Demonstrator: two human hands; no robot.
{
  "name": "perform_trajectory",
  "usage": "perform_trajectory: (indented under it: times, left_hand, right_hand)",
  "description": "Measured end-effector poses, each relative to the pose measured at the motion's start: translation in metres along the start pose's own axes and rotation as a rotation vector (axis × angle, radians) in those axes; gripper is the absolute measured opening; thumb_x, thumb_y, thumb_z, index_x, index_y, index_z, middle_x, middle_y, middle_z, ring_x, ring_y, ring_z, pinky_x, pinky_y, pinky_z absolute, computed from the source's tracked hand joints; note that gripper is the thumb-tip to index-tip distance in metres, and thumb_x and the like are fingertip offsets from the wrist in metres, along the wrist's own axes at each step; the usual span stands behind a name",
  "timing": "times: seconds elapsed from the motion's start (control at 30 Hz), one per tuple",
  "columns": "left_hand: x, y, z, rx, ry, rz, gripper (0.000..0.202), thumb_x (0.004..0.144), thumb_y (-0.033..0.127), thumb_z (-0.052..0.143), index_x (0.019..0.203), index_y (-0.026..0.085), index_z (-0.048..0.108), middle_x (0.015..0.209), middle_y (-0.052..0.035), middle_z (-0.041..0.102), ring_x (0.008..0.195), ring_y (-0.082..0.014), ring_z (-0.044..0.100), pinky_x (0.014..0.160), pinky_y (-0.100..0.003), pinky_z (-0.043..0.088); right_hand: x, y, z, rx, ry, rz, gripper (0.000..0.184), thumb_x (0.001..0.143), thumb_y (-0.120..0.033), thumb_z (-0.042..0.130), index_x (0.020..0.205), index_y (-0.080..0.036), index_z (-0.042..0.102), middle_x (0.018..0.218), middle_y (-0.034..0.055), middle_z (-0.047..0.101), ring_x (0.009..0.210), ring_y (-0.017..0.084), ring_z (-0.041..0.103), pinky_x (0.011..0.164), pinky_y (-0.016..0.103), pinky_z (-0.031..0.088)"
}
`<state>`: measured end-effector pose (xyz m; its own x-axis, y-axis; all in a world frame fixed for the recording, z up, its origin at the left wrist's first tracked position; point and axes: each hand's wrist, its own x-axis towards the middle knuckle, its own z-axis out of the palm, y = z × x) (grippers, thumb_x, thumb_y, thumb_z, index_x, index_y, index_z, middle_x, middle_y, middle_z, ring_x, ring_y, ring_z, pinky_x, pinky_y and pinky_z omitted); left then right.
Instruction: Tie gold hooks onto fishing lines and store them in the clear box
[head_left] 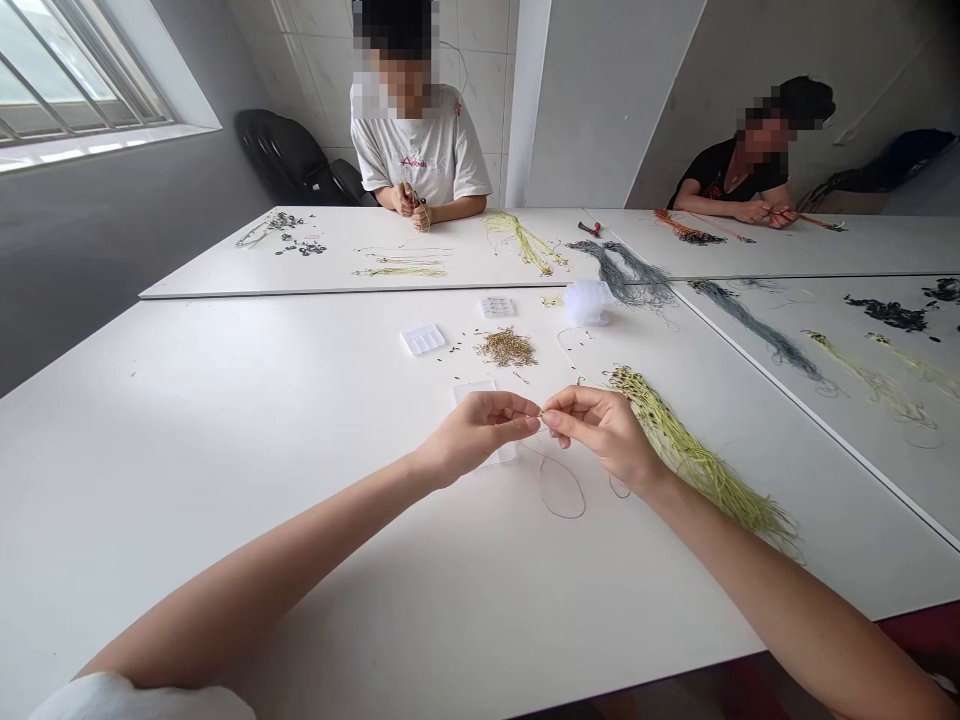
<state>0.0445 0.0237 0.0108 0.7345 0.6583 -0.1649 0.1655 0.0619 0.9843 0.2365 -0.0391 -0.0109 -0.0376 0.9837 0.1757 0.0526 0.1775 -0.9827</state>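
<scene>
Being pinched by the bare left hand [480, 428] and bare right hand [604, 428] is a tiny gold-coloured piece [541, 412] above the white worktop [285, 420].

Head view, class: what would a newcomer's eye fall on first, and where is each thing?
Probably the left hand and right hand, meeting near the centre above the white table, fingertips pinching a tiny item. Next, the bright yellow-green bundle of cords to their right would likely stand out. Just beyond the hands lies a heap of small gold-coloured pieces.
</scene>
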Motion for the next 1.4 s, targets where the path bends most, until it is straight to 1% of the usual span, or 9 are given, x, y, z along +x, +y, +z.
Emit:
perform_trajectory:
  times: [0.17, 0.27, 0.37, 0.53, 0.8, 1.07, 1.2, 1.3, 1.4]
  left_hand:
    - [-0.003, 0.004, 0.0, 0.244, 0.165, 0.257, 0.026, 0.088, 0.037, 0.062, 0.105, 0.018, 0.067, 0.095, -0.0059, 0.063, 0.09, -0.0176, 0.06, 0.083, -0.034, 0.049]
    - [-0.006, 0.008, 0.0, 0.432, 0.184, 0.366, 0.019, 0.09, 0.034, 0.059, 0.098, 0.021, 0.07, 0.098, -0.0059, 0.062, 0.093, -0.0175, 0.06, 0.084, -0.032, 0.049]
    - [-0.009, 0.01, 0.002, 0.521, 0.187, 0.4, 0.019, 0.092, 0.032, 0.056, 0.092, 0.022, 0.072, 0.093, -0.0055, 0.063, 0.092, -0.0173, 0.059, 0.081, -0.031, 0.049]
    - [-0.01, 0.01, 0.007, 0.53, 0.244, 0.391, 0.017, 0.092, 0.03, 0.056, 0.091, 0.021, 0.071, 0.092, -0.0056, 0.063, 0.089, -0.017, 0.06, 0.077, -0.03, 0.05]
    - [-0.01, 0.005, 0.006, 0.545, 0.358, 0.406, 0.014, 0.09, 0.029, 0.058, 0.093, 0.021, 0.07, 0.093, -0.0054, 0.063, 0.085, -0.0164, 0.06, 0.075, -0.031, 0.051]
    - [-0.01, -0.001, 0.007, 0.637, 0.4, 0.592, 0.014, 0.091, 0.026, 0.057, 0.094, 0.021, 0.07, 0.089, -0.0064, 0.06, 0.08, -0.0156, 0.059, 0.072, -0.03, 0.05]
    - [-0.011, 0.001, 0.006, 0.569, 0.429, 0.553, 0.014, 0.091, 0.026, 0.058, 0.092, 0.021, 0.071, 0.089, -0.0056, 0.061, 0.082, -0.0156, 0.06, 0.075, -0.03, 0.05]
    - [-0.011, 0.002, 0.003, 0.491, 0.416, 0.445, 0.016, 0.091, 0.031, 0.058, 0.092, 0.021, 0.071, 0.092, -0.0059, 0.063, 0.088, -0.0176, 0.06, 0.079, -0.031, 0.049]
    - [-0.011, 0.002, -0.001, 0.384, 0.358, 0.315, 0.02, 0.089, 0.037, 0.06, 0.091, 0.02, 0.071, 0.097, -0.0071, 0.066, 0.093, -0.02, 0.061, 0.081, -0.034, 0.05]
  right_hand:
    - [0.001, 0.003, 0.002, 0.19, -0.064, 0.082, 0.014, 0.08, -0.033, 0.073, 0.084, -0.02, 0.071, 0.069, 0.0001, 0.059, 0.061, 0.012, 0.051, 0.059, 0.029, 0.045]
    - [0.001, 0.003, 0.002, 0.252, -0.087, 0.105, 0.013, 0.081, -0.032, 0.073, 0.084, -0.02, 0.071, 0.069, 0.0, 0.059, 0.061, 0.012, 0.05, 0.061, 0.029, 0.044]
    - [0.001, 0.001, 0.003, 0.303, -0.098, 0.13, 0.011, 0.081, -0.031, 0.072, 0.083, -0.02, 0.07, 0.077, 0.0013, 0.063, 0.065, 0.012, 0.053, 0.068, 0.03, 0.046]
    - [-0.001, 0.0, 0.008, 0.412, -0.169, 0.204, 0.015, 0.082, -0.032, 0.07, 0.086, -0.019, 0.068, 0.091, 0.0048, 0.069, 0.068, 0.013, 0.059, 0.072, 0.032, 0.049]
    - [-0.006, 0.002, 0.013, 0.344, -0.065, 0.196, 0.017, 0.082, -0.031, 0.072, 0.091, -0.017, 0.069, 0.078, 0.0051, 0.07, 0.067, 0.014, 0.063, 0.069, 0.032, 0.052]
    - [-0.007, 0.001, 0.013, 0.231, -0.031, 0.172, 0.021, 0.082, -0.037, 0.071, 0.091, -0.017, 0.071, 0.076, 0.0048, 0.07, 0.062, 0.015, 0.063, 0.069, 0.035, 0.053]
    - [-0.007, 0.002, 0.013, 0.238, -0.034, 0.155, 0.019, 0.084, -0.035, 0.07, 0.09, -0.017, 0.07, 0.075, 0.0045, 0.07, 0.06, 0.015, 0.063, 0.069, 0.035, 0.053]
    - [-0.007, 0.003, 0.013, 0.227, -0.034, 0.137, 0.016, 0.084, -0.033, 0.069, 0.088, -0.017, 0.07, 0.071, 0.0034, 0.068, 0.06, 0.014, 0.061, 0.065, 0.033, 0.051]
    - [-0.007, 0.002, 0.013, 0.194, -0.025, 0.121, 0.014, 0.082, -0.032, 0.071, 0.085, -0.018, 0.071, 0.066, 0.0017, 0.064, 0.061, 0.014, 0.056, 0.058, 0.029, 0.046]
